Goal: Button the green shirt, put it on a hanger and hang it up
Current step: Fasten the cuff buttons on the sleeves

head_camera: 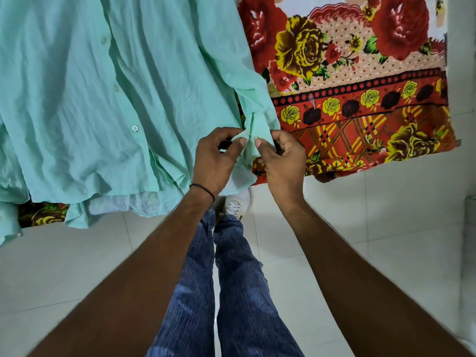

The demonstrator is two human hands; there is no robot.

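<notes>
Green shirt spread over left of floral sheet, hem hanging past edge. Sheet bare right of sleeve: free passage. Tiled floor open either side of legs.

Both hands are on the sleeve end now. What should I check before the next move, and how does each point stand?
1. Left hand pinches the cuff: ok.
2. Right hand pinches the cuff: ok.
3. Cuff button through its hole: cannot tell, the fingers hide it.
4. Front buttons fastened: the three in view look closed, but the rest are out of frame: cannot tell.
5. Shirt supported on the sheet: ok, though the hem hangs over the edge.
6. Hanger within reach: not ok, none in view.
</notes>
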